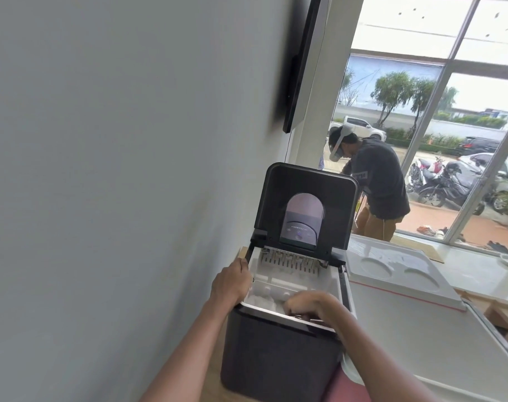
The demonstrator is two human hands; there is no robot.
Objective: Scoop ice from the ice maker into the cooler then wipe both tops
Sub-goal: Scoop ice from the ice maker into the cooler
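Step in hand, as I judge it: scooping, the first part of the task; neither top has been wiped yet.

My right hand (310, 306) is down inside the front of the ice maker (279, 355), fingers curled over something dark at the front rim. It may be the scoop, but I cannot tell what it is or how firmly I have it. The wrist is bent downward and the forearm comes in from lower right.

My left hand (232, 284) rests on the left rim of the open bin, fingers closed over the edge, steadying the machine.

Ice (266, 294) lies in the white basket just beyond my right hand. The lid (308, 204) stands raised and upright behind it.

The cooler (403, 275) sits just beside the machine on my right, on the desk (479, 274), its white top with two round recesses shut.

Next move, judged: lift a load clear of the rim, and the cooler must be opened before any ice can go in.
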